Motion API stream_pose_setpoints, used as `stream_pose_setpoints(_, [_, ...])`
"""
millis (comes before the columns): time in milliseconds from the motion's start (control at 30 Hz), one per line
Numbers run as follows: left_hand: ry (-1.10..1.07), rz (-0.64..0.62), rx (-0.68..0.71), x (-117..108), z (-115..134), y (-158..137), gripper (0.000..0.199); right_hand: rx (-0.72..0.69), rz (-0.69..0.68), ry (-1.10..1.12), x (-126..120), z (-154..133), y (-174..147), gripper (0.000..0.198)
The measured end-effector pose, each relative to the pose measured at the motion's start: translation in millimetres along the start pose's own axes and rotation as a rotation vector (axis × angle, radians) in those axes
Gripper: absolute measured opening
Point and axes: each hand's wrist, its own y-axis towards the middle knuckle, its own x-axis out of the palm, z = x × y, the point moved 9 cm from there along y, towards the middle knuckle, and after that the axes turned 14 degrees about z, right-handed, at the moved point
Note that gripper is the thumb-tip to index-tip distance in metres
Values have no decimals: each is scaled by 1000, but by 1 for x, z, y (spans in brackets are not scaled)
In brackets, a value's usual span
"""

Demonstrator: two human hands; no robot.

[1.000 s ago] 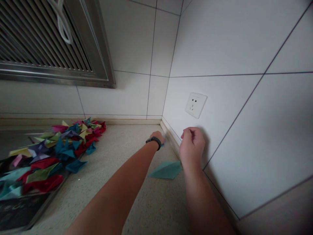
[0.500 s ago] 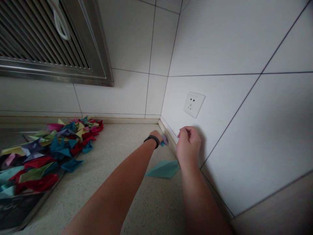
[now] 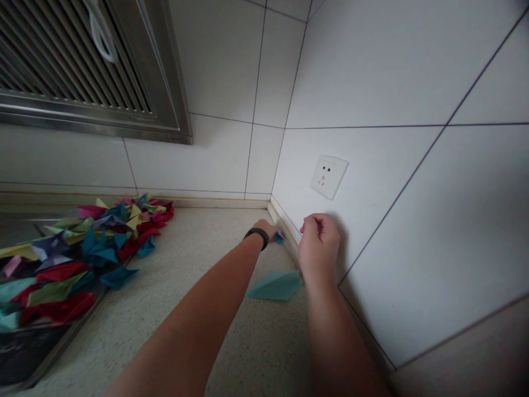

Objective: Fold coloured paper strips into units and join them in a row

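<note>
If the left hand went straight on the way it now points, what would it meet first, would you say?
Beyond the blue and purple folded paper by its fingers, the left hand would probably meet the ledge at the foot of the right-hand wall; the depth is hard to judge.

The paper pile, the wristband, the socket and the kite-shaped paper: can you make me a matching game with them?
Column one
1. kite-shaped paper
2. wristband
3. socket
4. paper pile

Column two
A. mounted on the right-hand wall
B. many colours, at the left of the picture
C. pale teal, between the left arm and the right arm
D. black, worn on the left arm

Right pairs: 1-C, 2-D, 3-A, 4-B
</note>
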Motion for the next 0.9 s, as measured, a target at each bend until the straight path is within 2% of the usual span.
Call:
stream_pose_setpoints(100, [-52, -30, -18, 8, 2, 1, 42, 5, -11, -6, 1, 0, 0, 18])
stream_pose_setpoints(267, [-116, -70, -42, 22, 2, 6, 40, 0, -23, -7, 2, 1, 0, 17])
stream_pose_setpoints(433, [-204, -97, -41, 31, 2, 11, 53, 10, -42, -14, 5, 3, -1, 18])
stream_pose_setpoints(900, [-255, -89, -54, 32, -5, 17, 40, 8, -74, -17, 7, 1, -1, 18])
